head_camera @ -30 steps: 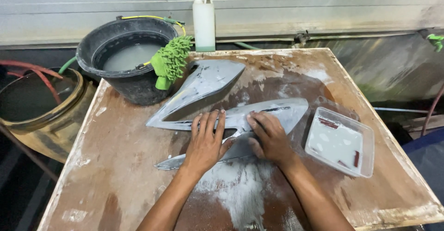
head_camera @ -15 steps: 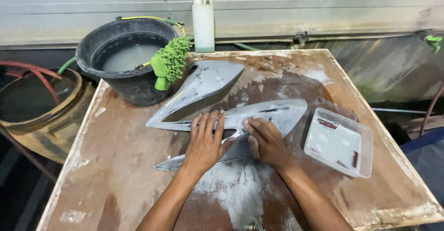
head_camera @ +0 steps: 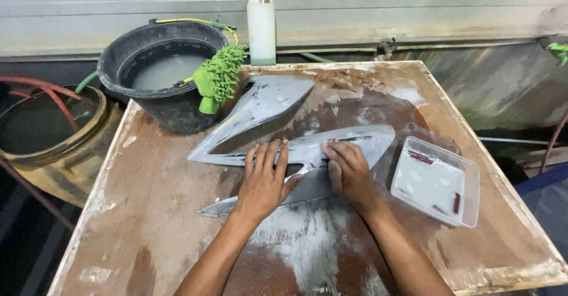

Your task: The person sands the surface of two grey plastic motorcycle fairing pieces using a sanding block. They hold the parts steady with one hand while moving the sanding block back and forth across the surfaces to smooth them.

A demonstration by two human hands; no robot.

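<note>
A long grey pointed body panel (head_camera: 361, 139) lies across the middle of the brown wooden table (head_camera: 154, 213), wet and streaked with white residue. My left hand (head_camera: 263, 183) rests flat on its middle, fingers together, pressing it down. My right hand (head_camera: 349, 171) lies on the panel just to the right, fingers curled down against the surface; what is under the fingers is hidden. A second grey panel (head_camera: 260, 109) lies behind, pointing toward the bucket.
A black bucket (head_camera: 118, 65) of cloudy water with a green wash mitt (head_camera: 219, 77) on its rim stands at the back left. A white jug (head_camera: 261, 28) is behind. A clear tray (head_camera: 435, 180) with milky water sits right. A brown drum (head_camera: 53, 142) stands left of the table.
My right hand has slid back and forth along the panel, now slightly farther right and up. My left hand has stayed in place.
</note>
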